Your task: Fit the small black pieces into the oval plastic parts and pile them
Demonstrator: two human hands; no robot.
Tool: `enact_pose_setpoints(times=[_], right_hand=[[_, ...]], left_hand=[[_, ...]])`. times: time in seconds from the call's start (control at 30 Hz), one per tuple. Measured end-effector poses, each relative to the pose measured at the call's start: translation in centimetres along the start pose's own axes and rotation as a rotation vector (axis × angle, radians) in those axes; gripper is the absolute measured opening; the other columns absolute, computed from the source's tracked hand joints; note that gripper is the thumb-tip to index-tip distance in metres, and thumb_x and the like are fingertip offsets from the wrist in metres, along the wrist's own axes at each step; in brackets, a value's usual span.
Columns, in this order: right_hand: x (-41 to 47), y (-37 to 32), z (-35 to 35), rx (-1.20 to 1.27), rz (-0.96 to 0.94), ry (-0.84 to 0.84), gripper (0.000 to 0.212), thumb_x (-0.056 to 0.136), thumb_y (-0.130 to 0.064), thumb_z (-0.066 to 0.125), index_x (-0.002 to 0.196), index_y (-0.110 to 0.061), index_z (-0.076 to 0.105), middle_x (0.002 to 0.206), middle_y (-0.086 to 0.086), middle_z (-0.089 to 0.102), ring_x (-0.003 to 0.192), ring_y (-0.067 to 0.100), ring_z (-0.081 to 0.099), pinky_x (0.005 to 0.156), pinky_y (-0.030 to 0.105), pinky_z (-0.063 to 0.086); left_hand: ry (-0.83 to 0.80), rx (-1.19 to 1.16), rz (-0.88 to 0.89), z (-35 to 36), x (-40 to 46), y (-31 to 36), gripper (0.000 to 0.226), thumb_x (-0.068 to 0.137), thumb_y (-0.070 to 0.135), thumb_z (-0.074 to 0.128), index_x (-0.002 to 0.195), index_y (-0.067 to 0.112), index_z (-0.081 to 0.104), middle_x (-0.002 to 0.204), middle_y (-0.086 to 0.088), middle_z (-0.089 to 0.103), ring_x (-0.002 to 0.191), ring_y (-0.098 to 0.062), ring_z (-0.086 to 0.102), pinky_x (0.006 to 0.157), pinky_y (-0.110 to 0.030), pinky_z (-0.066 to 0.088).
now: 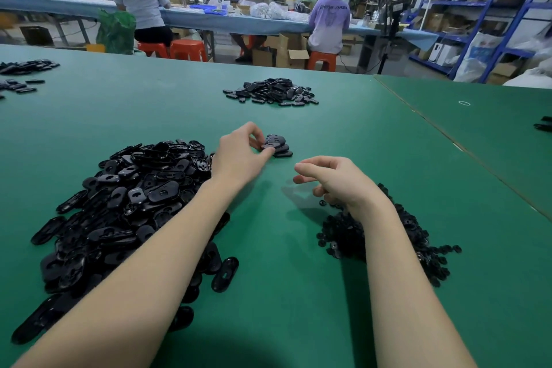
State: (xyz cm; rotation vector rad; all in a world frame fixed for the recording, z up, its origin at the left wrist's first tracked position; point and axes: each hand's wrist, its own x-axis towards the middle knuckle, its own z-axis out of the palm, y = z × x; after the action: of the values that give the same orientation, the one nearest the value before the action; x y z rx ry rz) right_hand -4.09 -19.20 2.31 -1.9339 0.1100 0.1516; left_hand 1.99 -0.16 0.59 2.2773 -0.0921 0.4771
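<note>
The left hand (239, 155) pinches an oval part (271, 145) onto the small stack (279, 148) at mid-table, likely so finished ones pile apart from the loose heap of ovals (125, 203) on the left. The right hand (334, 181) hovers loosely curled, holding nothing I can see, above the small black pieces (388, 242), handy for the next pick. Bare green table (358, 134) surrounds the stack, its seam well right.

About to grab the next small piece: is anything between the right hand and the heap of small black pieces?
Nothing visible. The right hand hovers over the near edge of the heap of small black pieces, with only bare green table around. The left hand is apart, at the small stack.
</note>
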Motion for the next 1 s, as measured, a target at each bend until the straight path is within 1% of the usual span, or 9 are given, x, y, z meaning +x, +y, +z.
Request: enact_pose_setpoints(times=[0.1, 0.2, 0.43, 0.57, 0.63, 0.7, 0.8, 0.9, 1.0], right_hand=[[-0.1, 0.0, 0.1, 0.003, -0.009, -0.021, 0.018, 0.092, -0.040, 0.071, 0.103, -0.026, 0.074, 0.089, -0.014, 0.079, 0.050, 0.003, 0.048, 0.048, 0.015, 0.039], [-0.2, 0.0, 0.3, 0.006, -0.006, -0.038, 0.018, 0.093, -0.040, 0.071, 0.102, -0.025, 0.073, 0.089, -0.013, 0.079, 0.054, 0.006, 0.048, 0.052, 0.018, 0.039], [-0.5, -0.1, 0.5, -0.015, 0.002, -0.085, 0.018, 0.093, -0.040, 0.070, 0.103, -0.025, 0.074, 0.091, -0.011, 0.079, 0.059, 0.009, 0.049, 0.059, 0.022, 0.039], [-0.5, -0.2, 0.6, -0.046, 0.013, -0.102, 0.019, 0.093, -0.041, 0.070, 0.104, -0.025, 0.073, 0.091, -0.011, 0.079, 0.060, 0.009, 0.050, 0.059, 0.023, 0.039], [-0.6, -0.2, 0.7, -0.084, 0.017, -0.109, 0.019, 0.093, -0.042, 0.070, 0.104, -0.026, 0.073, 0.091, -0.013, 0.079, 0.061, 0.009, 0.050, 0.060, 0.024, 0.039], [-0.6, -0.4, 0.9, -0.127, 0.010, -0.106, 0.017, 0.094, -0.042, 0.068, 0.103, -0.028, 0.073, 0.090, -0.014, 0.079, 0.061, 0.008, 0.051, 0.061, 0.024, 0.039], [-0.6, -0.6, 1.4, -0.217, -0.009, -0.105, 0.012, 0.096, -0.038, 0.067, 0.099, -0.027, 0.072, 0.088, -0.014, 0.079, 0.056, 0.007, 0.051, 0.054, 0.019, 0.040], [-0.4, -1.0, 2.5, -0.297, -0.063, -0.137, 0.005, 0.095, -0.028, 0.068, 0.094, -0.025, 0.072, 0.086, -0.009, 0.079, 0.050, 0.005, 0.050, 0.049, 0.013, 0.041], [-0.2, -1.5, 4.0, -0.421, -0.118, -0.149, 0.004, 0.093, -0.027, 0.070, 0.090, -0.027, 0.074, 0.087, -0.005, 0.079, 0.056, 0.004, 0.056, 0.060, 0.019, 0.045]], left_hand=[[-0.060, 0.178, 0.041, 1.6, 1.9, 0.3, 0.017, 0.084, 0.039, 0.072, 0.088, 0.028, 0.060, 0.094, 0.011, 0.070, 0.089, -0.020, 0.064, 0.071, -0.030, 0.042], [-0.073, 0.251, 0.048, 3.1, 3.1, 0.0, 0.015, 0.083, 0.036, 0.072, 0.086, 0.026, 0.061, 0.094, 0.008, 0.069, 0.092, -0.022, 0.064, 0.071, -0.029, 0.040], [-0.084, 0.216, -0.018, 3.7, 3.2, -0.2, 0.016, 0.080, 0.038, 0.075, 0.086, 0.028, 0.064, 0.101, 0.008, 0.063, 0.097, -0.020, 0.062, 0.074, -0.029, 0.036], [-0.097, 0.056, -0.002, 2.2, 1.0, 0.3, 0.011, 0.081, 0.033, 0.074, 0.084, 0.029, 0.064, 0.096, 0.010, 0.069, 0.087, -0.012, 0.062, 0.077, -0.029, 0.048], [-0.093, -0.076, 0.027, 1.4, -1.0, 0.7, 0.010, 0.083, 0.032, 0.074, 0.080, 0.029, 0.065, 0.085, 0.015, 0.069, 0.067, 0.006, 0.056, 0.071, -0.022, 0.045], [-0.151, -0.190, 0.024, 0.6, -2.8, 1.0, 0.011, 0.085, 0.036, 0.074, 0.078, 0.029, 0.067, 0.082, 0.016, 0.070, 0.061, 0.011, 0.055, 0.066, -0.014, 0.040], [-0.362, -0.375, -0.032, -1.2, -3.8, 1.4, 0.016, 0.091, 0.040, 0.068, 0.087, 0.025, 0.072, 0.087, 0.011, 0.074, 0.072, -0.004, 0.067, 0.065, -0.021, 0.047], [-0.453, -0.376, -0.032, -3.3, -3.0, 1.3, 0.028, 0.099, 0.042, 0.058, 0.094, 0.018, 0.071, 0.093, 0.009, 0.075, 0.071, -0.006, 0.069, 0.061, -0.021, 0.049], [-0.478, -0.351, -0.035, -4.9, -2.1, 0.4, 0.030, 0.100, 0.043, 0.054, 0.098, 0.018, 0.070, 0.097, 0.005, 0.075, 0.073, -0.007, 0.068, 0.061, -0.019, 0.048]])
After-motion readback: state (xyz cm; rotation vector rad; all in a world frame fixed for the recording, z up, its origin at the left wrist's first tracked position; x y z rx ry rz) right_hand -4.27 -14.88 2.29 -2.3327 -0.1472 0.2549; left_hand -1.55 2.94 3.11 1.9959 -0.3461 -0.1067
